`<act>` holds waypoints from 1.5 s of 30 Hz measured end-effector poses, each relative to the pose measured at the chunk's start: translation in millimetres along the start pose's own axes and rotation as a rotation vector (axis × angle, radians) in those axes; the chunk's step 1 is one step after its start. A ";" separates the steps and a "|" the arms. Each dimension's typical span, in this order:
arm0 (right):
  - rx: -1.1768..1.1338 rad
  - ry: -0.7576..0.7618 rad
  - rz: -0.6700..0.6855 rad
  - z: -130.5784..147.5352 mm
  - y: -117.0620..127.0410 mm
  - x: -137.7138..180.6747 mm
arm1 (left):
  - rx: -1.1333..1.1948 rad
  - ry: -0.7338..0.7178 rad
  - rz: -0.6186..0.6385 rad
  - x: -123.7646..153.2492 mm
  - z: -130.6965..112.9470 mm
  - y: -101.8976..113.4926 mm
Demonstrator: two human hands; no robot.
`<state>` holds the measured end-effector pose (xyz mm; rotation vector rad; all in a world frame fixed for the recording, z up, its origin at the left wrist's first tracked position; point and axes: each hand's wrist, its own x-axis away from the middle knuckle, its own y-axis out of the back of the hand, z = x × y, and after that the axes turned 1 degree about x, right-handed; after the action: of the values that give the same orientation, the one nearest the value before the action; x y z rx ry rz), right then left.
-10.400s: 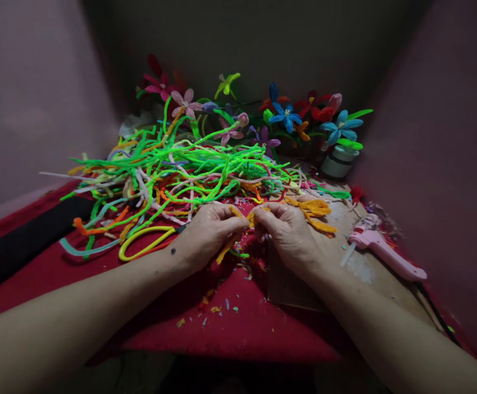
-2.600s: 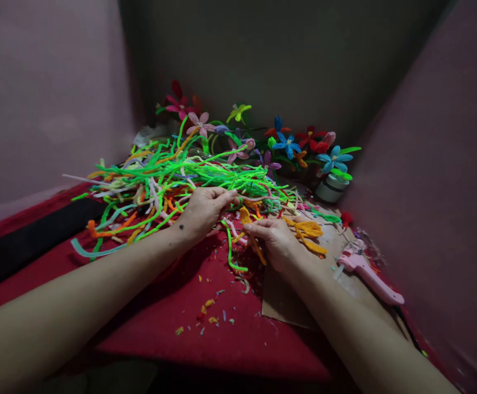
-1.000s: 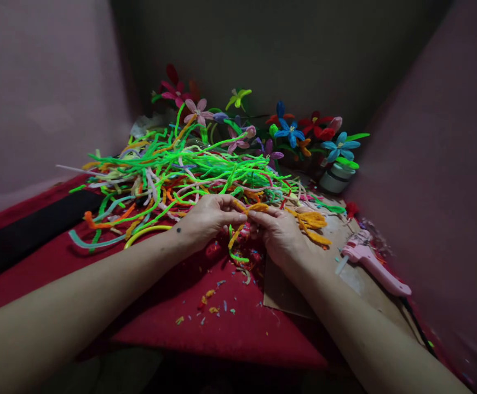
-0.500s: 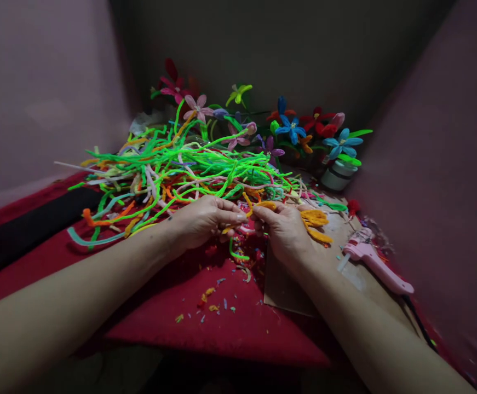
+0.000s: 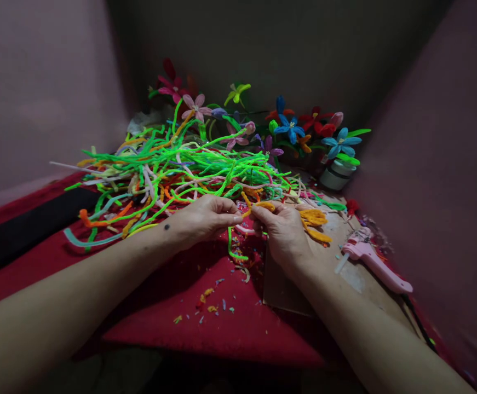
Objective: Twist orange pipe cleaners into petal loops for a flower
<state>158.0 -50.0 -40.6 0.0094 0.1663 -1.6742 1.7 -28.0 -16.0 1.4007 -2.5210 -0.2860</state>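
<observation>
1. Pinching one orange fuzzy stem (image 5: pixel 265 206) between them, two hands meet near the middle of the table: the left hand (image 5: pixel 216 219) has thumb and forefinger closed narrowly at one end, the right hand (image 5: pixel 283 232) grips it close by, part of it showing above the thumb.
2. One bundle of orange loops (image 5: pixel 314 219) lies just beside the right hand; its loops overlap too much to count.
3. One heap of stems (image 5: pixel 222 164), mostly green, spreads behind the hands, too tangled to number.
4. At the back are two open blue flowers (image 5: pixel 290 129), one yellow-green flower (image 5: pixel 236 94) and several others.
5. One pink glue gun (image 5: pixel 378 267), one lidded jar (image 5: pixel 335 177) and one black strip (image 5: pixel 28 232) complete the count.
6. Red cloth (image 5: pixel 168 328) covers the table, dotted with scraps (image 5: pixel 212 309); brown cardboard (image 5: pixel 287 290) lies at right.
7. Pinkish side walls (image 5: pixel 36 82) flank a dark grey back (image 5: pixel 263 38); the light is dim.
</observation>
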 end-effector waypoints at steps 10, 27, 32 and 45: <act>-0.072 -0.104 0.049 -0.6 -4.3 1.7 | 0.103 -0.166 -0.146 -6.6 8.8 -8.7; -0.007 -0.096 0.092 2.2 -3.5 6.6 | -0.094 -0.400 -0.309 -3.7 13.5 -13.1; -0.111 -0.185 0.140 -3.3 -0.4 2.8 | -0.764 -0.887 -0.359 -5.0 25.5 -10.4; 0.257 0.090 0.120 1.6 -0.9 7.9 | 0.041 -0.047 -0.085 0.3 -0.2 4.2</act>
<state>156.4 -57.9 -39.7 0.2836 0.0172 -1.5659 -1.7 -26.0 -14.6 1.5369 -2.5219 -0.2867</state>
